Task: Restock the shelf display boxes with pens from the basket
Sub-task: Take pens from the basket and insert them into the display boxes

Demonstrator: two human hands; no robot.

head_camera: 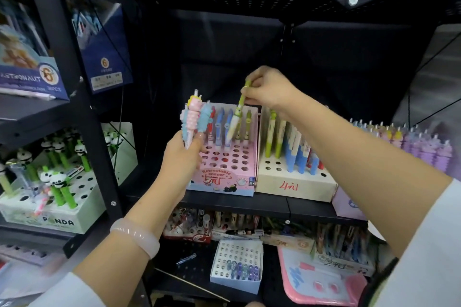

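Note:
A pink display box (pixel 224 177) marked "Retractable eraser" stands on the middle shelf, with a back row of pens and many bare holes. My left hand (pixel 182 157) grips a bunch of pens (pixel 194 117) with pink and blue soft toppers, held upright just left of the box. My right hand (pixel 269 87) pinches a yellow-green pen (pixel 237 117) by its top, tilted, its lower end at the back row of the pink box. A cream box (pixel 294 179) marked in red holds green and blue pens to the right. No basket is in view.
A white panda pen box (pixel 57 217) sits on the left shelf. Purple pens (pixel 424 147) fill a box at far right. Below, a small white box (pixel 237 266) with several pens, more pen boxes and a pink board (pixel 321 281) lie on the lower shelf. Black shelf posts (pixel 94 132) frame the bay.

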